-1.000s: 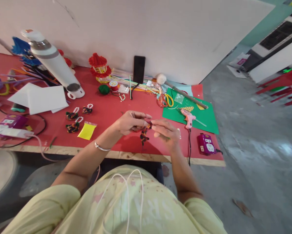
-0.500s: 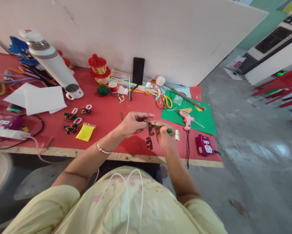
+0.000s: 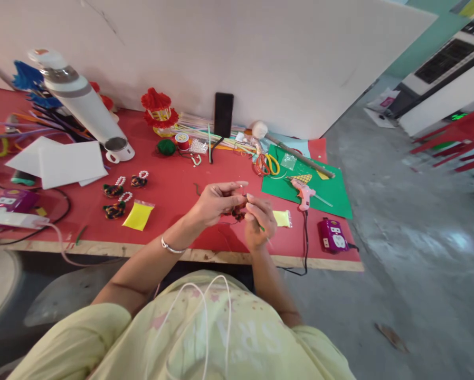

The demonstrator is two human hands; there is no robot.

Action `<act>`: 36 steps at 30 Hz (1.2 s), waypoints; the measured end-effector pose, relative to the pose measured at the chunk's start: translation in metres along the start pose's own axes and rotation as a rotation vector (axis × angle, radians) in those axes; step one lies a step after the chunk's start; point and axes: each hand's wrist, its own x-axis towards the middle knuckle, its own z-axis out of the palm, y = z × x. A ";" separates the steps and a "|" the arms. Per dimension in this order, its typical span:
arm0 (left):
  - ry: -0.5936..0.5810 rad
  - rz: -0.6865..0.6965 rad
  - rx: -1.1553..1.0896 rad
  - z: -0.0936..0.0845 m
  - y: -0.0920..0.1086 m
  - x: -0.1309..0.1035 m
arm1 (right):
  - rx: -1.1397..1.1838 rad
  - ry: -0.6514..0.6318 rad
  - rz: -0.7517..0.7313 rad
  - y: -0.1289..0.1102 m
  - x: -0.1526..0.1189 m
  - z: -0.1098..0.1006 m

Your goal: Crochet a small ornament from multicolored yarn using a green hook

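My left hand (image 3: 213,205) is closed on a small crocheted piece (image 3: 236,212) of dark, multicoloured yarn, which hangs just below the fingers. My right hand (image 3: 262,221) is closed too, its fingertips meeting those of the left at the work. A bit of green handle (image 3: 262,228) shows at the right palm; it belongs to the crochet hook, whose tip is hidden. To the left lie several finished-looking crocheted pieces with white bead loops (image 3: 115,210). Near the right hand is a small pale yellow packet (image 3: 282,218).
A yellow packet (image 3: 139,216) lies left of my arms. Scissors (image 3: 272,164), a pink glue gun (image 3: 302,193) and a green sheet (image 3: 335,198) are at right. Behind stand a phone (image 3: 223,115), a red thread spool (image 3: 182,141) and a white flask (image 3: 76,100). A purple power strip (image 3: 332,236) sits near the right edge.
My right hand has moved left and turned, covering most of the crochet hook. The crocheted piece has been drawn up closer to my left fingers, and the pale packet is uncovered.
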 end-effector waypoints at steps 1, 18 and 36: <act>-0.035 -0.051 -0.008 -0.004 0.006 0.000 | 0.050 -0.048 -0.017 0.001 0.005 -0.003; -0.192 -0.174 0.265 -0.025 0.029 -0.001 | 0.237 -0.644 -0.043 -0.017 0.083 -0.057; 0.160 0.231 0.329 0.007 -0.016 -0.006 | -0.184 -0.065 -0.014 -0.006 -0.001 -0.010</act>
